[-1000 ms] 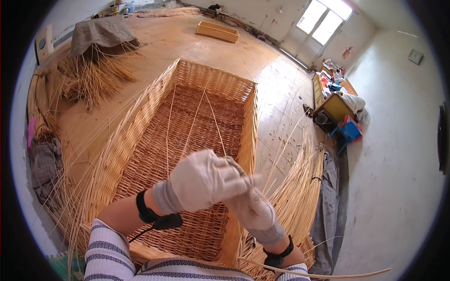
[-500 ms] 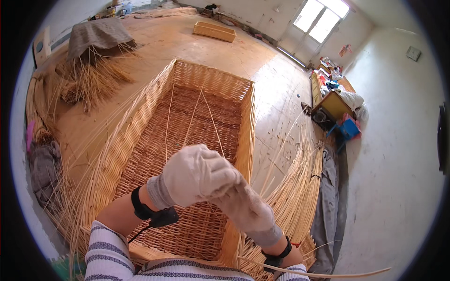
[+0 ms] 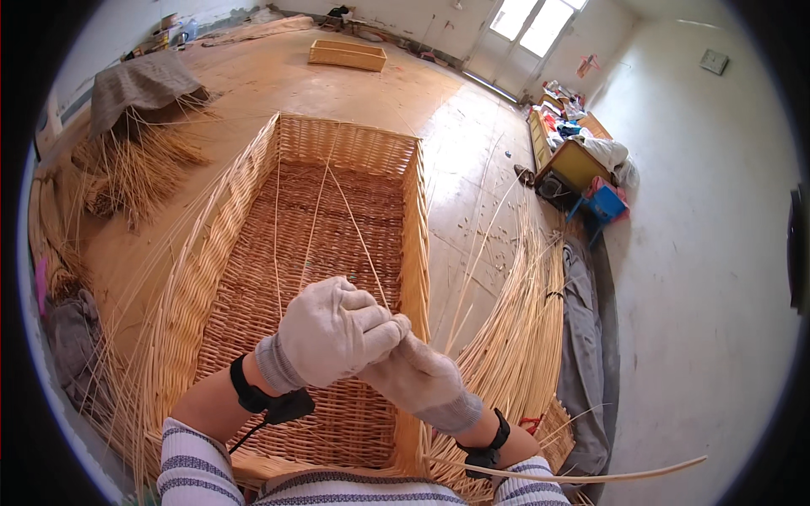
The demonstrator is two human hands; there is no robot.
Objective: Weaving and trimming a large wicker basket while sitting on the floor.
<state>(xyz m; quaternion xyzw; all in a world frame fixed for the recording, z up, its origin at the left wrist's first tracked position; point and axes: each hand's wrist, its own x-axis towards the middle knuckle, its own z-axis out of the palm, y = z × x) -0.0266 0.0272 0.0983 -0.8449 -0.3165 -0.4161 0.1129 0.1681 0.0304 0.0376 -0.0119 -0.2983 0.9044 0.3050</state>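
Head view, over the near end of the basket: both gloved hands are working together.
Change: the left hand (image 3: 333, 333) is settling lower than a second ago, folding over the right hand (image 3: 418, 379).
Grip: both are curling shut on thin willow rods (image 3: 359, 236).
Basket: the long wicker basket (image 3: 312, 253) is lying on the floor.
Hidden: fingertips and weaving point are covered.

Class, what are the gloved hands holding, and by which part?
Both hands, left hand and right hand, pinch thin willow rods at their near ends.
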